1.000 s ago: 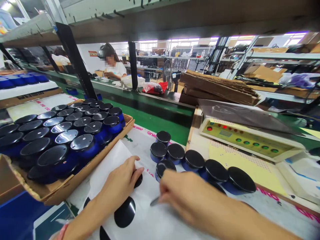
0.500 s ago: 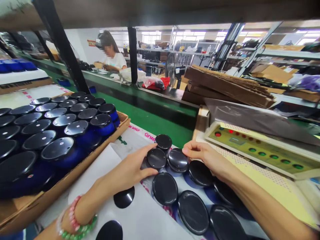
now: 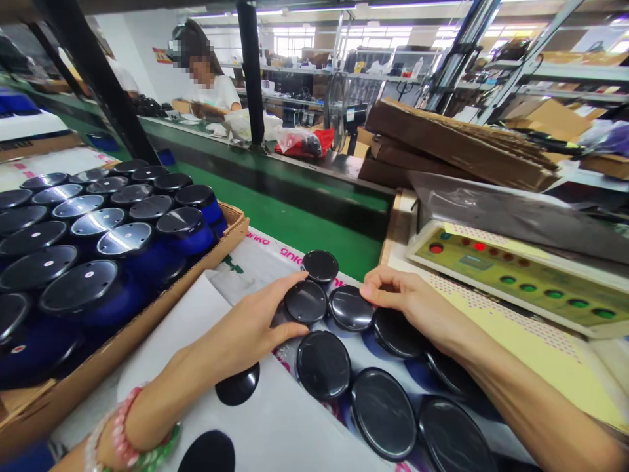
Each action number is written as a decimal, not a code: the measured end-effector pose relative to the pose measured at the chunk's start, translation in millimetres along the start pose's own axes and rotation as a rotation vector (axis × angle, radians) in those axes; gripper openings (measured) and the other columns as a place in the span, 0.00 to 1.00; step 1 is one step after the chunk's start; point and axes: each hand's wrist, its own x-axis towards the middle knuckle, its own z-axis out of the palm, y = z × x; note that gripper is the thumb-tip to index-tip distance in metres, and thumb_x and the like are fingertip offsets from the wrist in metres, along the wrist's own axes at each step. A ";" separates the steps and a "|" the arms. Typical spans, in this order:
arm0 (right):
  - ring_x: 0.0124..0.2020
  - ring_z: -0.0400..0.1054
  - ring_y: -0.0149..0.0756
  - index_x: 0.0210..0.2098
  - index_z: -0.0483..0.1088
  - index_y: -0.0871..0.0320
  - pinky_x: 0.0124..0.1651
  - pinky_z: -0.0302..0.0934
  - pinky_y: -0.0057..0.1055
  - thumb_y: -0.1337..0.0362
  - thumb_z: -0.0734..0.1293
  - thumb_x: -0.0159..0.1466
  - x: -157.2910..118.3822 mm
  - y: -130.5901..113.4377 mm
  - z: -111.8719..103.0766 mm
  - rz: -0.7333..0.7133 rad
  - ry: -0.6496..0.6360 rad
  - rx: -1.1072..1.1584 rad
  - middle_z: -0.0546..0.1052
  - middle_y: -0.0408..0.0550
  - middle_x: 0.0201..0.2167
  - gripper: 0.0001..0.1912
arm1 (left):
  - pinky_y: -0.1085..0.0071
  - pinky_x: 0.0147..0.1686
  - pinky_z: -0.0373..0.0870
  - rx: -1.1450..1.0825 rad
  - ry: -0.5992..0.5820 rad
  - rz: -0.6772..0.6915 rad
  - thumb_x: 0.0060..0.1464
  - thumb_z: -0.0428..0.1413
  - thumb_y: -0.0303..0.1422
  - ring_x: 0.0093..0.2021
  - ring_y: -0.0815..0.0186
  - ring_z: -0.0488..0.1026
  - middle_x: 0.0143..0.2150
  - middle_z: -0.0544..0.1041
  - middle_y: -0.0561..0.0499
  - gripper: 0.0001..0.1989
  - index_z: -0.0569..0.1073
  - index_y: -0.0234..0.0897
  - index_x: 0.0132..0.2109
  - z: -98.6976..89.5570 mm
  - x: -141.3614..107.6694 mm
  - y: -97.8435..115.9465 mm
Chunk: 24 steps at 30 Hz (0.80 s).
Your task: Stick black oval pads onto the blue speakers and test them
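Note:
My left hand [image 3: 240, 328] curves around the glossy black lid of a blue jar [image 3: 305, 301], with fingers on its far edge and thumb at its near edge. My right hand [image 3: 413, 301] lies across the row, its fingertips against a neighbouring black lid [image 3: 350, 308] and its palm above another [image 3: 396, 333]. More large black lids [image 3: 383, 413] lie close in front of my hands on the white printed sheet [image 3: 167, 354]. Two black discs [image 3: 238, 384] sit on that sheet under my left forearm. A cardboard tray [image 3: 147, 314] at left holds several blue jars with black lids [image 3: 181, 229].
A control panel with red and green buttons [image 3: 511, 278] stands at right, on a yellow dotted sheet [image 3: 521, 334]. Flattened cardboard [image 3: 457, 141] is stacked behind it. Across a green bench, a co-worker [image 3: 219, 92] sits near a fan [image 3: 339, 111].
My right hand has moved from low on the sheet, where it held a small metal blade, to the lids at right. My left hand has moved onto a lid; the view has tilted down.

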 end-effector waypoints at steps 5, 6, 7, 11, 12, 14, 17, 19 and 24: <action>0.33 0.62 0.35 0.23 0.66 0.57 0.38 0.52 0.31 0.54 0.65 0.55 -0.6 2.6 1.8 -0.056 0.029 -0.099 0.68 0.42 0.28 0.13 | 0.70 0.56 0.61 0.010 -0.005 -0.003 0.56 0.57 0.36 0.58 0.65 0.64 0.61 0.65 0.61 0.31 0.53 0.55 0.62 -0.6 -0.4 0.0; 0.33 0.62 0.35 0.23 0.66 0.57 0.38 0.52 0.32 0.54 0.65 0.56 -0.8 2.8 2.3 -0.065 0.034 -0.118 0.68 0.42 0.29 0.13 | 0.71 0.56 0.61 0.011 -0.005 -0.002 0.56 0.57 0.36 0.58 0.65 0.65 0.61 0.65 0.61 0.31 0.53 0.55 0.62 -0.7 -0.6 0.3; 0.33 0.62 0.35 0.24 0.66 0.56 0.38 0.52 0.32 0.54 0.65 0.56 -1.0 2.9 2.8 -0.069 0.040 -0.132 0.68 0.42 0.29 0.13 | 0.70 0.55 0.62 0.012 -0.006 -0.002 0.56 0.57 0.36 0.57 0.65 0.65 0.61 0.66 0.61 0.31 0.53 0.55 0.62 -0.9 -0.7 0.6; 0.32 0.62 0.36 0.24 0.65 0.56 0.37 0.53 0.33 0.53 0.64 0.56 -1.2 2.7 4.5 -0.071 0.063 -0.167 0.68 0.42 0.28 0.13 | 0.69 0.55 0.62 0.021 -0.009 -0.003 0.56 0.57 0.36 0.57 0.63 0.66 0.61 0.66 0.60 0.31 0.53 0.54 0.63 -0.9 -1.1 1.1; 0.32 0.62 0.36 0.24 0.65 0.56 0.37 0.53 0.33 0.53 0.64 0.56 -1.2 2.6 4.7 -0.073 0.069 -0.175 0.68 0.43 0.28 0.13 | 0.69 0.55 0.62 0.023 -0.009 -0.005 0.56 0.57 0.36 0.57 0.63 0.66 0.61 0.66 0.59 0.31 0.52 0.54 0.63 -0.8 -1.1 1.0; 0.32 0.62 0.36 0.24 0.64 0.55 0.36 0.54 0.33 0.53 0.63 0.56 -1.3 2.4 5.1 -0.080 0.078 -0.192 0.68 0.43 0.28 0.13 | 0.69 0.56 0.62 0.023 -0.008 -0.014 0.56 0.57 0.37 0.57 0.63 0.66 0.61 0.66 0.59 0.31 0.52 0.54 0.63 -0.4 -1.0 0.6; 0.32 0.62 0.36 0.24 0.64 0.55 0.35 0.54 0.33 0.53 0.63 0.56 -1.5 2.2 5.5 -0.087 0.088 -0.212 0.68 0.43 0.27 0.13 | 0.68 0.56 0.63 0.017 -0.006 -0.016 0.55 0.58 0.37 0.57 0.63 0.66 0.61 0.66 0.59 0.32 0.53 0.54 0.63 -0.2 -0.4 0.3; 0.32 0.62 0.36 0.24 0.63 0.55 0.35 0.55 0.32 0.53 0.63 0.57 -1.7 2.1 5.7 -0.099 0.091 -0.218 0.68 0.43 0.27 0.13 | 0.68 0.56 0.62 0.012 -0.005 -0.009 0.55 0.58 0.37 0.57 0.62 0.65 0.61 0.66 0.59 0.32 0.53 0.54 0.63 -0.4 -0.1 0.7; 0.31 0.63 0.36 0.25 0.63 0.55 0.34 0.56 0.32 0.53 0.62 0.58 -2.7 2.0 6.2 -0.121 0.092 -0.246 0.69 0.43 0.27 0.12 | 0.68 0.56 0.62 0.007 -0.006 -0.018 0.56 0.58 0.37 0.57 0.61 0.66 0.61 0.66 0.58 0.31 0.54 0.53 0.63 -0.9 -0.3 1.8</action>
